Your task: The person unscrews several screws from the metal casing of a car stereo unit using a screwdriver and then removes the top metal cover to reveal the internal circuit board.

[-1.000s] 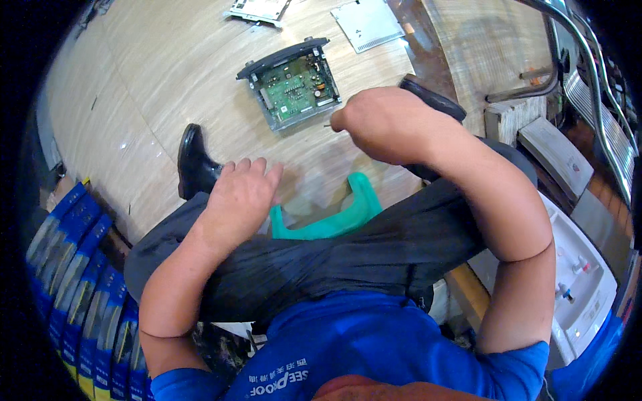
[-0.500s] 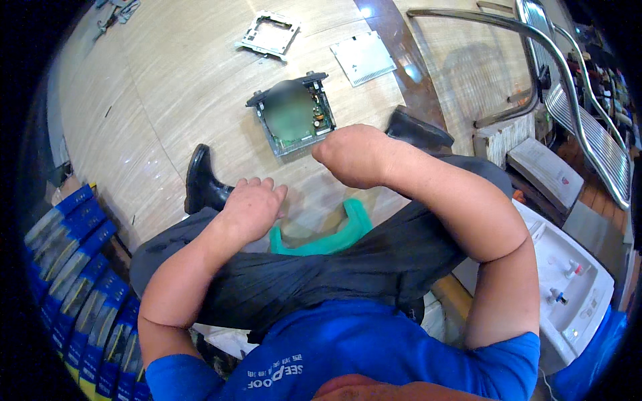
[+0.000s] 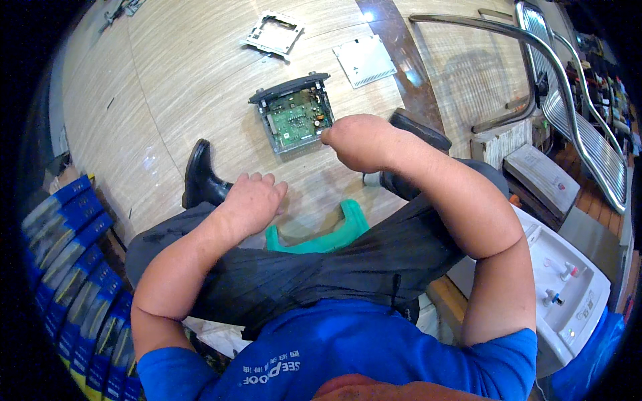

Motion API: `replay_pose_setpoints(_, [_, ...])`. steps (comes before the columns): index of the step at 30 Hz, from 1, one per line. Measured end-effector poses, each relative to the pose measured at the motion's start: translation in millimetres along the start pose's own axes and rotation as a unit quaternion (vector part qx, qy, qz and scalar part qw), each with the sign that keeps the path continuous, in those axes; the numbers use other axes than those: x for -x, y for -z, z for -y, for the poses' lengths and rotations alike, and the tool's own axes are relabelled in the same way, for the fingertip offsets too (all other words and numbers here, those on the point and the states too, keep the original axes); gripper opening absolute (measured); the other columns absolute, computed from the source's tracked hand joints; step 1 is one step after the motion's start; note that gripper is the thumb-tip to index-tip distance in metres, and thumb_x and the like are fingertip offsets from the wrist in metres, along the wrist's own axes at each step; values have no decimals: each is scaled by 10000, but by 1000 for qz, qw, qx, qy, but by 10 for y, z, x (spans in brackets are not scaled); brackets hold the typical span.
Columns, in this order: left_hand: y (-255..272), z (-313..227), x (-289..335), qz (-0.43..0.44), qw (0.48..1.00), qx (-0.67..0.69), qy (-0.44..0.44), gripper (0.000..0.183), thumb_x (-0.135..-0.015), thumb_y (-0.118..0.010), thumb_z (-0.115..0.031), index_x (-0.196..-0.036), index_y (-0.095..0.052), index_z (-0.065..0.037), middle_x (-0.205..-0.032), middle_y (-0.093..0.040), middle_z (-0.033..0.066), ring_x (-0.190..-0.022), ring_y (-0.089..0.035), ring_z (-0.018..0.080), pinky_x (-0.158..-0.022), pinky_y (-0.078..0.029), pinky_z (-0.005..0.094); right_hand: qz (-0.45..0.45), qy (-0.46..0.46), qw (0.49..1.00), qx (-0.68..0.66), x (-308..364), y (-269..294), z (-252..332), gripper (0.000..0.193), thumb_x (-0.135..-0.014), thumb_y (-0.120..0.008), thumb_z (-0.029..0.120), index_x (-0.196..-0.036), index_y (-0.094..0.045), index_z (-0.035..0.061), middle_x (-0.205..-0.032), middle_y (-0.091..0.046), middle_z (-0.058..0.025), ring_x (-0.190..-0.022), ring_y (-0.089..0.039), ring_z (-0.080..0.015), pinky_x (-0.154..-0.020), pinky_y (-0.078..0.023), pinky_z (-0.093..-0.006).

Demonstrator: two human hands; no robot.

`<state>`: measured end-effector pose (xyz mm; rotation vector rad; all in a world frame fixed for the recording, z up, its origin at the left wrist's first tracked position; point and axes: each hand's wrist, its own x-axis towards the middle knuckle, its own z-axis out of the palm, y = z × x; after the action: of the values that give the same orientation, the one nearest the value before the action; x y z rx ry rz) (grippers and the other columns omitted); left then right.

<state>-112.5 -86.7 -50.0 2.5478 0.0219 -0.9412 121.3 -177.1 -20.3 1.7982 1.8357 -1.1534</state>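
An opened electronic unit (image 3: 295, 121) lies on the floor in front of me, its green circuit board showing inside a metal frame with a dark front panel at the far side. My right hand (image 3: 364, 142) is closed at the unit's near right corner; whatever its fingers grip is hidden. Below that hand a small pale end shows, and I cannot tell what it belongs to. My left hand (image 3: 254, 200) rests by my left knee, fingers loosely bent and a little apart, with nothing visible in it. It is clear of the unit.
Beyond the unit lie a metal bracket frame (image 3: 274, 35) and a flat metal cover plate (image 3: 365, 61). A green curved piece (image 3: 324, 242) is between my legs. Blue packages (image 3: 73, 240) line the left, a metal chair (image 3: 568, 100) the far right, and a white water dispenser (image 3: 568, 287) the near right.
My right hand has shifted slightly, staying by the unit's near right corner. My left hand keeps its place, and the view has moved a little.
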Motion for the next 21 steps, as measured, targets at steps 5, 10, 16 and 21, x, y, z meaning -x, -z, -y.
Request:
replay_pose_setpoints(5, [-53, -4, 19, -43, 999, 10, -12, 366, -851, -694, -309, -1113, -628, -62, -1009, -652, 130, -980, -641, 305, -846, -485, 456, -29, -36, 999, 2, 13, 90, -119, 274, -821, -522, 42, -1055, -664, 32, -971, -690, -216, -981, -656, -382, -856, -518, -489])
replay_pose_setpoints(10, [-63, -6, 57, -32, 999, 0, -13, 433, -824, -721, -307, -1164, -601, -66, -1012, -631, 130, -985, -627, 312, -812, -489, 440, -81, -83, 993, -2, 2, 219, -247, 304, -831, -522, 55, -1101, -660, 30, -1012, -689, -220, -1013, -650, -381, -889, -514, -487])
replay_pose_setpoints(16, [-63, -34, 52, -42, 999, -8, -17, 435, -812, -733, -304, -1154, -606, -67, -1011, -635, 123, -988, -629, 308, -814, -490, 438, -116, -105, 988, 3, 7, 330, -339, 330, -877, -556, 120, -1183, -643, 33, -1098, -684, -207, -1088, -634, -352, -958, -495, -448])
replay_pose_setpoints(21, [-78, -35, 63, -45, 999, -10, -15, 422, -808, -737, -295, -1142, -613, -69, -1011, -639, 117, -992, -631, 304, -819, -491, 437, -110, -109, 988, -5, -46, 316, -344, 327, -876, -577, 126, -1180, -643, 28, -1112, -682, -203, -1103, -628, -348, -965, -489, -445])
